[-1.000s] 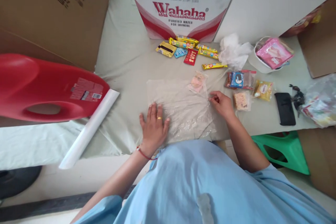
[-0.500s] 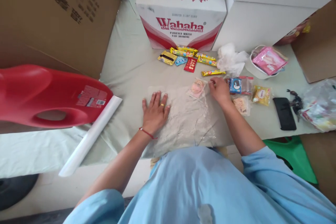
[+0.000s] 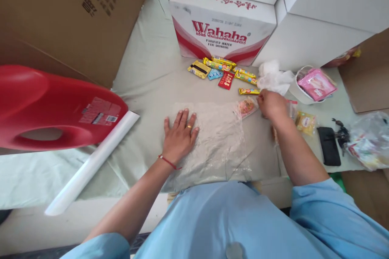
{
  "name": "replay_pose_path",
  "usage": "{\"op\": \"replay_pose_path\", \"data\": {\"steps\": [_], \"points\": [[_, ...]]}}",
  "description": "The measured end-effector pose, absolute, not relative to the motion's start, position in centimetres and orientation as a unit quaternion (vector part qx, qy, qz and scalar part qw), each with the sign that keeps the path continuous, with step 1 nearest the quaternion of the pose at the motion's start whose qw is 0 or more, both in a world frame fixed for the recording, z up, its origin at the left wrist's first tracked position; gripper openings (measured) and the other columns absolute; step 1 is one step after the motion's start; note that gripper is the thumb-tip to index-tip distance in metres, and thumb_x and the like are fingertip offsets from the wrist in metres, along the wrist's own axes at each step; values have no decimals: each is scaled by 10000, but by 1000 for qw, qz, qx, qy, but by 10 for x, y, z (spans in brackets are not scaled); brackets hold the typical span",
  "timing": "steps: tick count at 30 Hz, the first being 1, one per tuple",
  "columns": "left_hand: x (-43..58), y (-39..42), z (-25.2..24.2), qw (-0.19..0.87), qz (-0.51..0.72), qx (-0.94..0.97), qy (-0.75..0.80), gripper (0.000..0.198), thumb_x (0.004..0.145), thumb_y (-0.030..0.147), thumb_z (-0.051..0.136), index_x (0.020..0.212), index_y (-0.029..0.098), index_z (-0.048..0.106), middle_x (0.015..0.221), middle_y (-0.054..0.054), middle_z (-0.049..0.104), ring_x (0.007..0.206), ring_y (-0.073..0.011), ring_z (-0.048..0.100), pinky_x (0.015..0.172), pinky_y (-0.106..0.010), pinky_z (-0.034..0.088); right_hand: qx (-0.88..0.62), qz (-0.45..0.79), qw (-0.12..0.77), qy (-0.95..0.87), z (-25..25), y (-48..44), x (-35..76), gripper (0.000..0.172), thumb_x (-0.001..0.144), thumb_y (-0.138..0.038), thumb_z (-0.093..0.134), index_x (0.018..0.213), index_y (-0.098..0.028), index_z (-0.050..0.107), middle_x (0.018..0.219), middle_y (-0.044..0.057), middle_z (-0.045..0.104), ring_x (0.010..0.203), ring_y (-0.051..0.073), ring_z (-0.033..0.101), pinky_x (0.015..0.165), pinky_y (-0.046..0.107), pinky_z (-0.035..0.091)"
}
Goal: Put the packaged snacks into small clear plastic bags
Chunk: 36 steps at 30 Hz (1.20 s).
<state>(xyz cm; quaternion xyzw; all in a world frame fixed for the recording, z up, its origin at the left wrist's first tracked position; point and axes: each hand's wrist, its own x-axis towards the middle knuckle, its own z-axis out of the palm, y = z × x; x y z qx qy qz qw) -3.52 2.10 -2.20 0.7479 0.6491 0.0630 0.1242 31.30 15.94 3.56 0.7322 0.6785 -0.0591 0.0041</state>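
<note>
left hand [image 3: 180, 135]: fingers spread flat, pressing the clear crinkled plastic sheet [image 3: 219, 141] near its left edge.
right hand [image 3: 271, 104]: fingers curled at the sheet's far right corner, just beside a small pink snack packet [image 3: 245, 107]; whether they grip cannot be told.
open room: bare pale-green counter [image 3: 146, 77] beyond the left fingers.

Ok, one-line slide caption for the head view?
Left hand flat on clear plastic sheet; right hand at small pink wrapped snack.

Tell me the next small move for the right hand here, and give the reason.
Probably draw the pink snack packet onto the clear plastic sheet. The right hand touches the packet at the sheet's far right corner, while the left hand lies flat, pinning the sheet to the table.
</note>
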Motion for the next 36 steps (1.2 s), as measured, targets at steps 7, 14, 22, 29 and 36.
{"op": "replay_pose_path", "data": {"steps": [7, 14, 22, 29, 36], "points": [[-36, 20, -21, 108, 60, 755, 644, 594, 1093, 452, 319, 1660, 297, 399, 1765, -103, 299, 1629, -326, 310, 1299, -713, 130, 482, -75, -10, 873, 40, 235, 245, 465, 934, -156, 522, 1345, -255, 715, 1486, 109, 639, 1134, 324, 668, 816, 390, 489], [-38, 20, -27, 98, 81, 756, 642, 598, 1094, 470, 336, 1668, 310, 379, 1761, -103, 309, 1626, -322, 316, 1303, -710, 106, 444, -78, 48, 891, 21, 255, 236, 379, 916, -159, 577, 1259, -233, 720, 1383, 139, 686, 1135, 309, 669, 838, 371, 472], [-39, 20, -25, 103, 89, 756, 641, 583, 1095, 451, 339, 1650, 293, 421, 1756, -98, 322, 1623, -323, 323, 1308, -703, 117, 569, -127, -56, 811, 43, 255, 206, 336, 985, -502, 598, 990, -193, 731, 929, 112, 751, 838, 262, 662, 742, 353, 467], [-38, 20, -22, 108, 77, 753, 645, 581, 1091, 464, 359, 1648, 313, 424, 1748, -100, 344, 1622, -325, 326, 1307, -703, 142, 561, -79, -28, 823, 31, 289, 106, 517, 974, -522, 692, 1296, -119, 663, 1348, 208, 658, 1070, 297, 688, 887, 398, 532], [-38, 19, -22, 101, 74, 756, 643, 577, 1093, 460, 343, 1631, 283, 455, 1736, -118, 370, 1617, -326, 335, 1301, -706, 159, 549, -82, -9, 832, 19, 265, 107, 336, 959, -263, 688, 1260, -114, 692, 1249, 221, 725, 1061, 328, 702, 870, 401, 536]]}}
